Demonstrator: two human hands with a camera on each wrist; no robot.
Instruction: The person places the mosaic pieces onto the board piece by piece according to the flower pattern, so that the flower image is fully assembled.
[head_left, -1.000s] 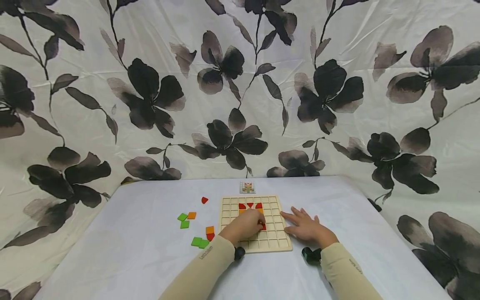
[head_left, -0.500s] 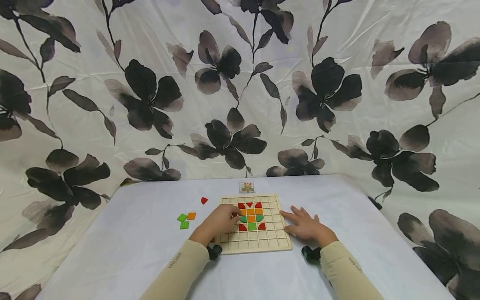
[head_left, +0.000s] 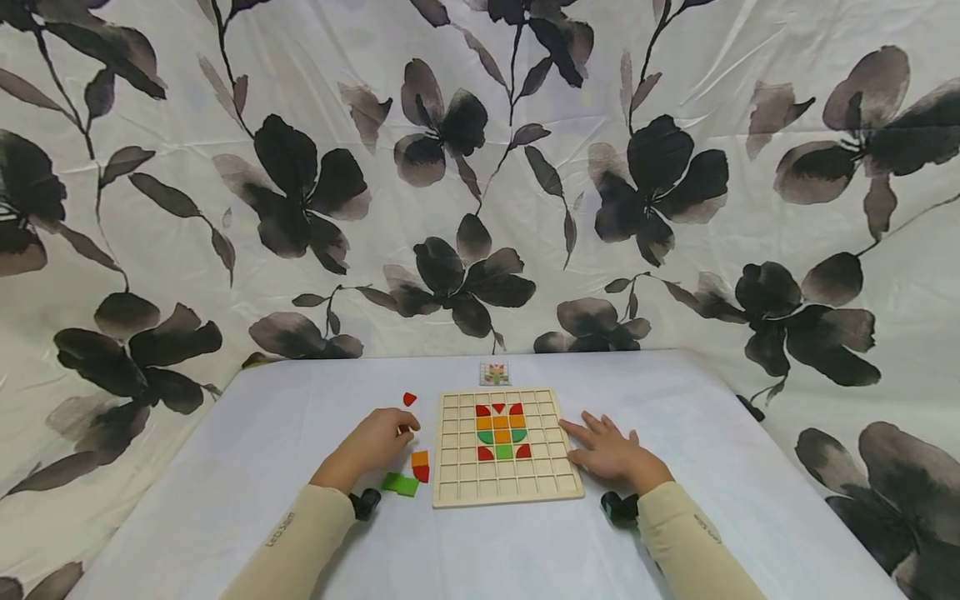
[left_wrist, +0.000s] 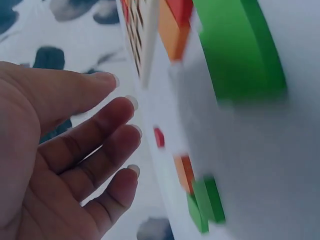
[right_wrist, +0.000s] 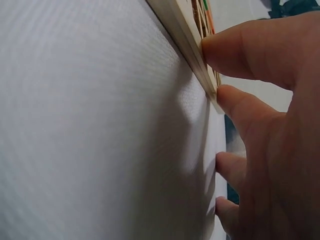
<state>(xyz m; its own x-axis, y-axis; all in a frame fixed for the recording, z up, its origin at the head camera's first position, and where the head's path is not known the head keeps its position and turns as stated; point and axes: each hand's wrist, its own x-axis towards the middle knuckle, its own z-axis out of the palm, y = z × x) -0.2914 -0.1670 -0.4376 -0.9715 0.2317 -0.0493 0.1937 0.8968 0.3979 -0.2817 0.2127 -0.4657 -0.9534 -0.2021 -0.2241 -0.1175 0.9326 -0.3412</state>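
My left hand (head_left: 382, 437) hovers over the loose tiles left of the wooden grid board (head_left: 465, 492), its fingers loosely bent with nothing between them in the left wrist view. Beneath and beyond it there lie an orange tile (left_wrist: 184, 172) and two green tiles (left_wrist: 210, 199), hidden by the hand in the head view. My right hand (head_left: 617, 454) rests spread at the board's right side, thumb and index finger touching its edge (right_wrist: 192, 55). Red, orange and green pieces form a pattern on the board, with a light green tile (head_left: 503, 452) at its bottom centre.
A small pattern card (head_left: 494, 374) lies behind the board. One red piece (head_left: 409, 399) sits alone at the back left. Nearer are an orange tile (head_left: 419, 459), a red piece (head_left: 422, 474) and green tiles (head_left: 401, 484). A floral curtain (head_left: 450, 275) hangs behind the table.
My left hand has moved left from over the pattern on the board to the loose tiles beside it, uncovering the pattern. The right hand has stayed at the board's edge.
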